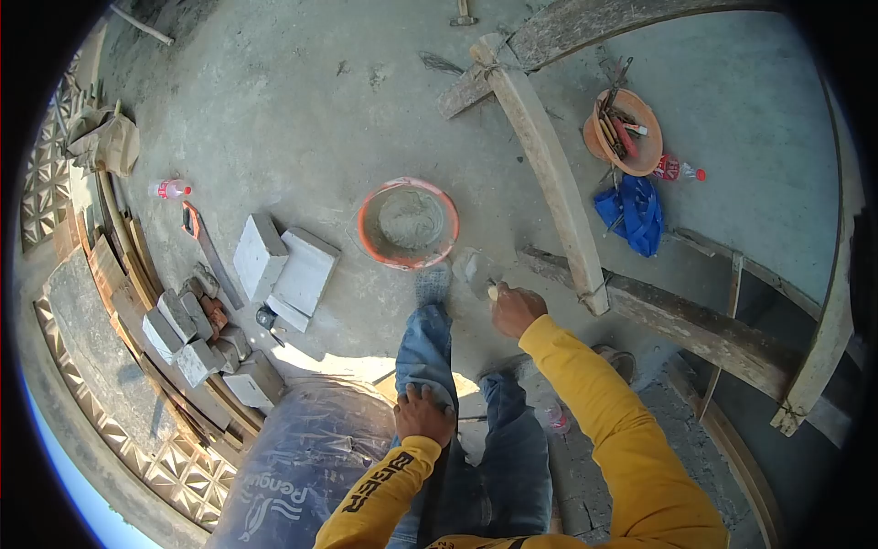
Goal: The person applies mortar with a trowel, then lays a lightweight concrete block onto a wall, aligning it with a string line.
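My right hand [517, 310] is closed around the handle of a trowel [477, 271], whose grey blade points toward the bucket and blends with the floor. Resting on my left knee is my left hand [423, 416], palm down with the fingers spread and nothing held. An orange-rimmed bucket [364, 240] stands just beyond my foot, with wet grey mortar [411, 220] inside.
White blocks [302, 273] lie left of the bucket, near a handsaw [212, 255] and a pile of broken blocks [195, 361]. Wooden beams [546, 174] cross the right side. Behind them sit a clay bowl of tools [651, 137] and a blue bag [643, 217].
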